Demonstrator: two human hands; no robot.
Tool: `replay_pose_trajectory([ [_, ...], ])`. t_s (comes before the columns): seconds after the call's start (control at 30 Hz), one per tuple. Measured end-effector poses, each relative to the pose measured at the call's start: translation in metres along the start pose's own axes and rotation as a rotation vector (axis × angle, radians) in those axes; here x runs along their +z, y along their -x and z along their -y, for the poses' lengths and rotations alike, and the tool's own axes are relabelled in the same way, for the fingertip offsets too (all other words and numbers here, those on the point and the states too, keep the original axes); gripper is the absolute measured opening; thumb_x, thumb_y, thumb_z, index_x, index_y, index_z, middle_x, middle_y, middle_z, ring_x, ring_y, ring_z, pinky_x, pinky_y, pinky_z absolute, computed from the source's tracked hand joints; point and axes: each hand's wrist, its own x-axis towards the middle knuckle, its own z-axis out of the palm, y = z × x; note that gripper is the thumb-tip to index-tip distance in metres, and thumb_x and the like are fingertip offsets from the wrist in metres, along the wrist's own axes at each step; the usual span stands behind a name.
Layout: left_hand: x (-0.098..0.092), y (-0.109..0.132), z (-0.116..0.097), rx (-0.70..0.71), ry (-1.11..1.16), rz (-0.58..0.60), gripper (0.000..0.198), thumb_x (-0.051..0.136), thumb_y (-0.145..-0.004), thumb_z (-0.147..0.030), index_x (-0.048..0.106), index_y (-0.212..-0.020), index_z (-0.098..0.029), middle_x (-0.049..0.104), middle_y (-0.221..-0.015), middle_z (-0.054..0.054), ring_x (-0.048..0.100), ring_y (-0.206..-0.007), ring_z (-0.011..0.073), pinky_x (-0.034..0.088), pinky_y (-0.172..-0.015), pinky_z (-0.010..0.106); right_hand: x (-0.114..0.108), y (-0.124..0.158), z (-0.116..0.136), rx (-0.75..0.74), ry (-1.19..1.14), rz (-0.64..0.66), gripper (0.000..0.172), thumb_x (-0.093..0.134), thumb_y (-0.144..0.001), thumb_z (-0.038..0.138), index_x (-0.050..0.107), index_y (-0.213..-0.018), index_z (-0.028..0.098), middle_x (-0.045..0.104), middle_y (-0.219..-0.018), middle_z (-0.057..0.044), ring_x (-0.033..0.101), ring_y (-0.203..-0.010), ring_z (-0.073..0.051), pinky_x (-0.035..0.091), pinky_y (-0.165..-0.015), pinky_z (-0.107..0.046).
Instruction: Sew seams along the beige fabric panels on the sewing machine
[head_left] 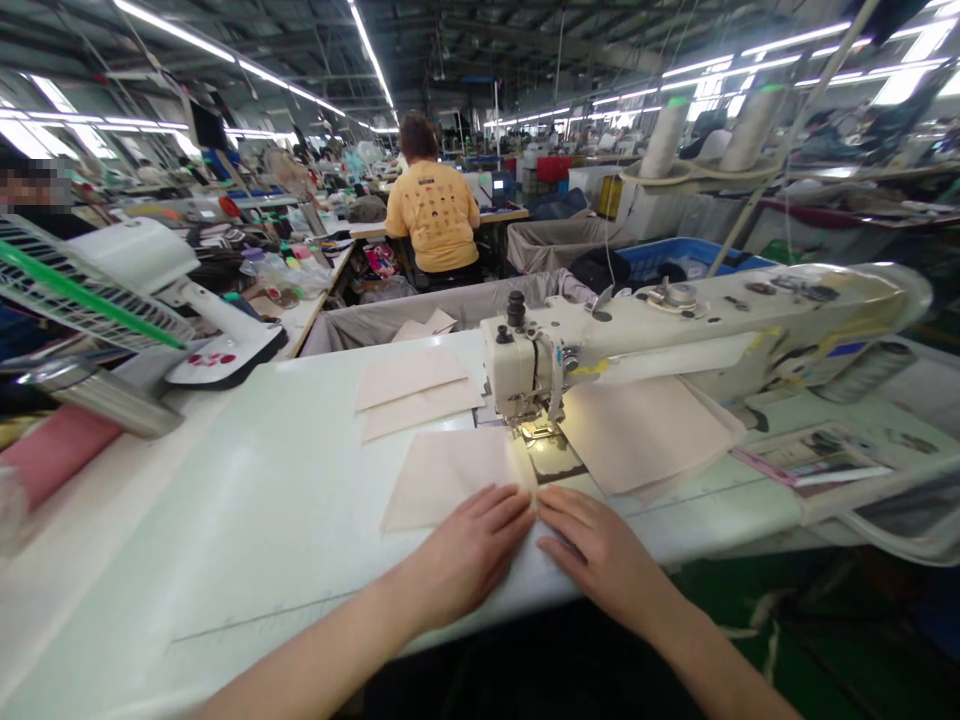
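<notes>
Left grip (pixel 466 555), right grip (pixel 604 550) spread flat, pressing beige fabric panel (pixel 450 490) by sewing machine head (pixel 521 370): light, limp, hold at near edge.

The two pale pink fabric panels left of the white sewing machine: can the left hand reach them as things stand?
Probably yes: the left hand rests on a nearer pink panel, and those two panels lie just beyond it on the white table, unobstructed.
</notes>
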Motion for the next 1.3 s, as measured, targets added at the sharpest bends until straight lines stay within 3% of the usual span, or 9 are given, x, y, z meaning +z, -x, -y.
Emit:
replay_pose_trajectory([
  [0.13,0.004,0.002,-0.004,0.007,-0.014,-0.028,0.05,0.048,-0.098,-0.018,0.045,-0.148,-0.02,0.053,-0.148,0.011,0.046,-0.14,0.0262,0.037,-0.119,0.046,-0.003,-0.006,-0.003,-0.062,0.086,0.043,0.026,0.053,-0.1,0.029,0.067,-0.119,0.019,0.071,-0.12,-0.011,0.064,-0.111,-0.028,0.054,-0.097,-0.048],
  [0.33,-0.002,-0.011,0.028,0.008,-0.04,-0.047,0.042,0.045,-0.102,-0.022,0.051,-0.143,-0.02,0.055,-0.146,0.011,0.049,-0.137,0.0265,0.038,-0.118,0.048,0.002,-0.036,-0.015,-0.007,0.192,0.07,0.02,0.059,-0.098,0.032,0.07,-0.109,0.021,0.069,-0.107,-0.01,0.061,-0.102,-0.027,0.052,-0.091,-0.046],
  [0.63,-0.015,-0.033,0.064,0.004,-0.034,-0.082,0.037,0.042,-0.101,-0.02,0.058,-0.135,-0.016,0.055,-0.143,0.015,0.05,-0.134,0.027,0.039,-0.117,0.046,0.003,-0.064,-0.023,0.034,0.271,0.062,0.017,0.059,-0.098,0.032,0.07,-0.104,0.021,0.067,-0.105,-0.01,0.059,-0.1,-0.027,0.047,-0.088,-0.043],
  [0.73,-0.017,-0.04,0.077,0.017,-0.024,-0.101,0.038,0.042,-0.101,-0.019,0.057,-0.135,-0.016,0.055,-0.143,0.014,0.05,-0.133,0.0267,0.04,-0.116,0.045,-0.005,-0.061,-0.025,0.105,0.327,-0.007,0.014,0.057,-0.098,0.025,0.068,-0.105,0.02,0.067,-0.102,-0.009,0.058,-0.098,-0.026,0.045,-0.088,-0.042],
  [0.83,-0.019,-0.045,0.085,0.041,-0.004,-0.113,0.04,0.04,-0.101,-0.019,0.054,-0.138,-0.018,0.055,-0.142,0.013,0.051,-0.133,0.0258,0.04,-0.116,0.045,-0.013,-0.053,-0.031,0.267,0.411,-0.077,0.016,0.064,-0.092,0.024,0.064,-0.106,0.017,0.064,-0.102,-0.01,0.057,-0.097,-0.027,0.045,-0.086,-0.041],
  [0.97,-0.019,-0.046,0.087,0.044,0.011,-0.118,0.042,0.039,-0.101,-0.018,0.051,-0.142,-0.018,0.055,-0.142,0.014,0.051,-0.132,0.0261,0.04,-0.116,0.045,-0.018,-0.048,-0.041,0.382,0.49,-0.087,0.02,0.07,-0.086,0.024,0.059,-0.1,0.017,0.061,-0.1,-0.011,0.056,-0.096,-0.03,0.045,-0.083,-0.041],
  [1.3,-0.015,-0.04,0.078,-0.08,-0.023,-0.082,0.044,0.039,-0.1,-0.017,0.049,-0.143,-0.021,0.048,-0.151,0.012,0.046,-0.138,0.0274,0.035,-0.117,0.051,-0.019,-0.047,-0.054,0.341,0.363,-0.139,0.009,0.063,-0.089,0.026,0.055,-0.088,0.021,0.06,-0.09,-0.007,0.057,-0.089,-0.027,0.045,-0.079,-0.039],
])
